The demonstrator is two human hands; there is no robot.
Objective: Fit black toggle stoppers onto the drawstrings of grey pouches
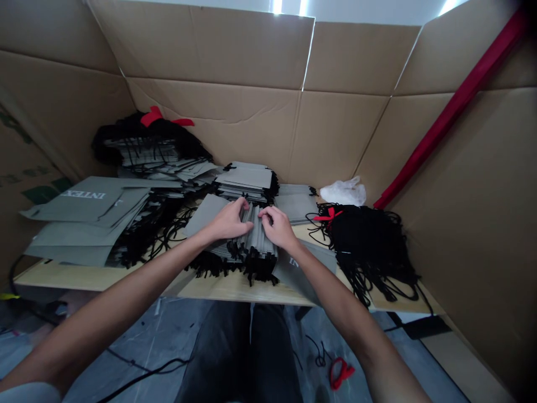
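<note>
A bundle of grey paper bags (257, 238) stands on edge at the table's middle, with black cord ends bunched toward me. My left hand (230, 219) grips its left side, thumb and forefinger curved along the top edges. On the right, my right hand (277, 225) has its fingers curled onto the same bundle, thumb near the forefinger. Some fingers of both hands are hidden. A flat grey bag (205, 215) lies under my left wrist. Another grey bag (308, 268) with white lettering lies beneath my right forearm.
Large INTEX bags (90, 201) are piled left. Behind lie a black cord heap (138, 129), a stacked pile of grey bags (245, 176) and a white plastic bag (344, 191). Black cords (369, 240) lie right. Cardboard walls (218, 106) enclose the table (210, 288). Red scissors-like loops (340, 373) lie on the floor.
</note>
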